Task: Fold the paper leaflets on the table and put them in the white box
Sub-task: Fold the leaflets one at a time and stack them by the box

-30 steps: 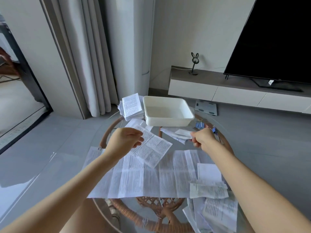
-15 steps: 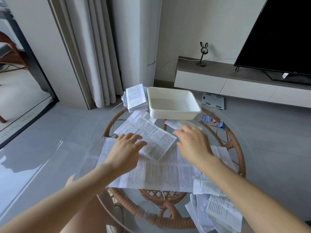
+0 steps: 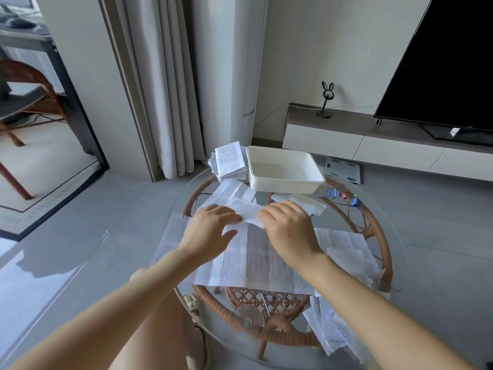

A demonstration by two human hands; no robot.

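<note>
A small printed leaflet (image 3: pixel 246 211) lies bowed between my two hands, over the middle of the round glass table (image 3: pixel 384 209). My left hand (image 3: pixel 210 228) pinches its left end between thumb and fingers. My right hand (image 3: pixel 289 228) has its fingers curled over the right end; the fingertips are hidden. Both hands rest above a large unfolded sheet (image 3: pixel 256 260) spread on the glass. The white box (image 3: pixel 282 185) stands empty at the table's far side, just beyond the hands. A stack of folded leaflets (image 3: pixel 229 161) sits to the left of the box.
More loose leaflets lie in front of the box (image 3: pixel 301 202), at the right (image 3: pixel 344 247) and at the near right edge (image 3: pixel 329 329). Blue binder clips (image 3: pixel 333 193) lie right of the box. A scale (image 3: pixel 344 169) is on the floor beyond; the TV cabinet (image 3: pixel 346 140) is behind.
My right hand came in from the right and took the leaflet's other end. The leaflet, flat and angled before, now bows between both hands. The view tilted down and closer.
</note>
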